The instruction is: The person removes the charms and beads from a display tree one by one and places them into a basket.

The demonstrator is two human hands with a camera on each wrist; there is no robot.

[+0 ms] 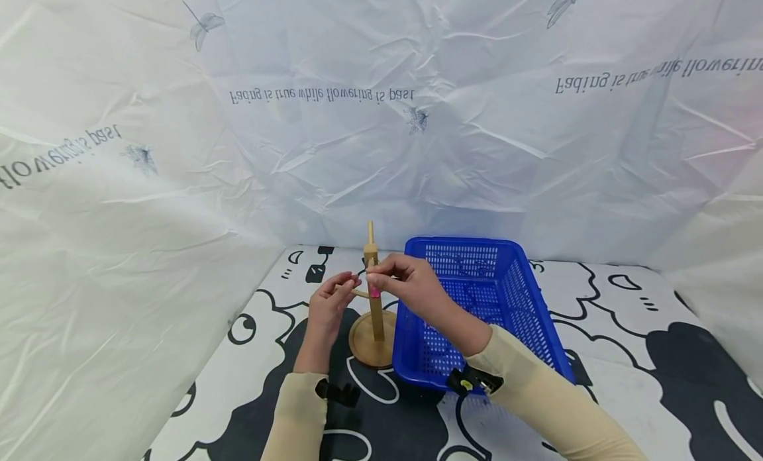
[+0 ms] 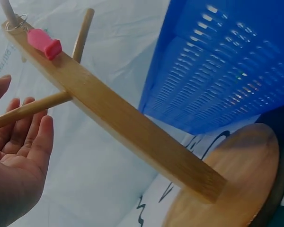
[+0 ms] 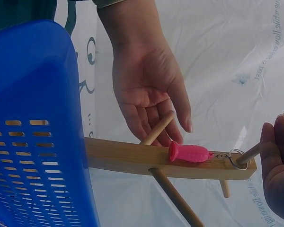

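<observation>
A wooden peg stand (image 1: 377,318) rises from a round base (image 2: 251,161). A pink bottle-shaped keychain (image 3: 191,152) hangs by its metal ring (image 3: 236,161) from an upper peg (image 3: 249,153), lying against the post. My right hand (image 1: 411,282) has its thumb and index fingertip together at that peg's outer end, apart from the ring; at the right edge of the right wrist view, its fingers hide the peg's tip. Beside a lower side peg (image 2: 33,109), my left hand (image 2: 23,146) has loosely bent fingers and holds nothing.
A blue perforated basket (image 1: 402,342) stands close to the right of the stand, beneath my right forearm. Black-and-white patterned cloth (image 1: 256,388) covers the table. White printed sheeting (image 1: 334,156) encloses the back and sides.
</observation>
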